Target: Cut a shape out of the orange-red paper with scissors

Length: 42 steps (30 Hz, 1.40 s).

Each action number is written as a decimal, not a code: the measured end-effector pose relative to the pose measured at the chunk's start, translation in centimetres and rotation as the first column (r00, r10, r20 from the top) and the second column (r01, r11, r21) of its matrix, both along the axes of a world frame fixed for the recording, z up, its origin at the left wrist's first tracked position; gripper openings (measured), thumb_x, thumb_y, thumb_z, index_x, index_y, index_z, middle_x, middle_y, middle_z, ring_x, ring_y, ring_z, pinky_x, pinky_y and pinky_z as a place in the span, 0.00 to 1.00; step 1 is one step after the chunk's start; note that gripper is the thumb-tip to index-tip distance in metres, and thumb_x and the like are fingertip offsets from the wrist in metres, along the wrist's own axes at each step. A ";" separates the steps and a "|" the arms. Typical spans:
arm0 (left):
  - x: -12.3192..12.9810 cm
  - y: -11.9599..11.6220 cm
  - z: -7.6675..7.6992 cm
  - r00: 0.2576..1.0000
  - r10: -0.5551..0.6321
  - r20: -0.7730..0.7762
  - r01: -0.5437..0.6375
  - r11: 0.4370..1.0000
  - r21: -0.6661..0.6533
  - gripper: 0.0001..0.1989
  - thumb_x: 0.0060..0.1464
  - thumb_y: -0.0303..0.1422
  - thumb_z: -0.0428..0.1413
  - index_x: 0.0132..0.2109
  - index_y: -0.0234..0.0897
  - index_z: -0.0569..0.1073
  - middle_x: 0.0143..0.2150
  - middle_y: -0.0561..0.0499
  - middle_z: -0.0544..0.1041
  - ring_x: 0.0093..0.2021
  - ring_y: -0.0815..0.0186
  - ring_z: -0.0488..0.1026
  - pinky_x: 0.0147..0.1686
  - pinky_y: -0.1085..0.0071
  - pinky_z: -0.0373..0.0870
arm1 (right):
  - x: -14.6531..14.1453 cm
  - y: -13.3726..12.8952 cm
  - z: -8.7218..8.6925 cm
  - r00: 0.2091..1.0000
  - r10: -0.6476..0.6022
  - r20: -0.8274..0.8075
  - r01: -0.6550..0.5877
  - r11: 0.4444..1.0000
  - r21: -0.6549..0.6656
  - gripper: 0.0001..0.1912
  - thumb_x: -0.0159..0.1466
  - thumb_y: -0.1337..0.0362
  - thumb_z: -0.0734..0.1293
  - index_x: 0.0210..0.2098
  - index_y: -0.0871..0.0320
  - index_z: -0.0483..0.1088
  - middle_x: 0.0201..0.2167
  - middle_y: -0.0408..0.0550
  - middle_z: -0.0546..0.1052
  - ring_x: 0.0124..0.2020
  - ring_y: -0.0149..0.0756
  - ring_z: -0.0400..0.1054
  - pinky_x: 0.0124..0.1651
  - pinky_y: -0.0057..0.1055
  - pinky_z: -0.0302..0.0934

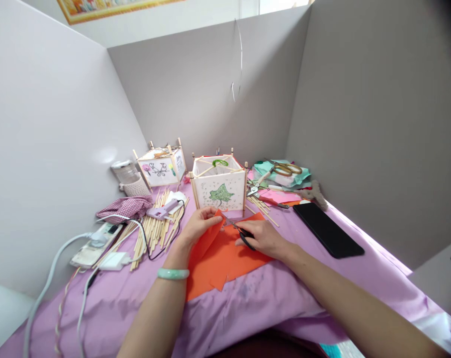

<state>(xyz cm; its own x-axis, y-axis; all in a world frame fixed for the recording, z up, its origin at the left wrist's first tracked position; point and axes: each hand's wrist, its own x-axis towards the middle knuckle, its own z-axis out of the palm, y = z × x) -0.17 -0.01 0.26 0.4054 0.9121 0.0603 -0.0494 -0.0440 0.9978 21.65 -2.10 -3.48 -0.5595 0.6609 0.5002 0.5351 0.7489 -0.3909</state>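
Observation:
My left hand (202, 226) pinches the folded upper edge of an orange sheet (225, 268), which looks like felt or cloth. The sheet lies on the purple tablecloth (270, 298) and has a jagged notch along its near edge. My right hand (260, 236) is closed round the black-handled scissors (246, 237). Their blades point up and left, at the sheet's edge beside my left fingertips. Just beyond both hands stands a square lantern (220, 191) with a stick frame, white panels and a green leaf picture.
Left are a second lantern (160, 171), a glass jar (126, 174), wooden sticks (156, 223), a lilac glue gun (162, 210) and a power strip (94, 246) with cables. Right are a black phone (327, 231), red-handled pliers (272, 200) and gold-handled scissors (287, 169). Grey panels surround the table.

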 end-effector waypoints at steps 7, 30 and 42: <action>0.1 -0.1 0.1 0.999 0.051 0.002 -0.051 0.998 -0.035 0.12 0.43 0.37 0.62 0.32 0.33 0.70 0.26 0.50 0.75 0.25 0.69 0.72 0.28 0.74 0.65 | 0.0 0.0 0.0 1.000 -0.007 -0.010 0.007 1.000 -0.003 0.20 0.59 0.51 0.65 0.45 0.57 0.70 0.35 0.49 0.77 0.35 0.36 0.71 0.37 0.27 0.60; 0.3 0.1 -0.1 1.000 -0.008 -0.029 0.008 1.000 -0.019 0.12 0.42 0.36 0.62 0.31 0.32 0.70 0.25 0.51 0.74 0.26 0.69 0.70 0.30 0.74 0.63 | -0.1 0.1 -0.3 0.999 -0.028 -0.015 0.028 0.999 0.029 0.22 0.58 0.50 0.66 0.46 0.57 0.69 0.36 0.49 0.77 0.35 0.36 0.71 0.37 0.28 0.61; 0.2 0.1 -0.1 0.999 0.044 -0.022 -0.044 0.999 0.008 0.10 0.43 0.35 0.62 0.30 0.33 0.71 0.26 0.54 0.72 0.26 0.73 0.67 0.29 0.77 0.60 | -0.1 -0.1 -0.1 1.000 -0.027 -0.008 0.027 0.999 0.019 0.23 0.58 0.50 0.66 0.47 0.57 0.68 0.37 0.49 0.76 0.35 0.37 0.70 0.38 0.28 0.60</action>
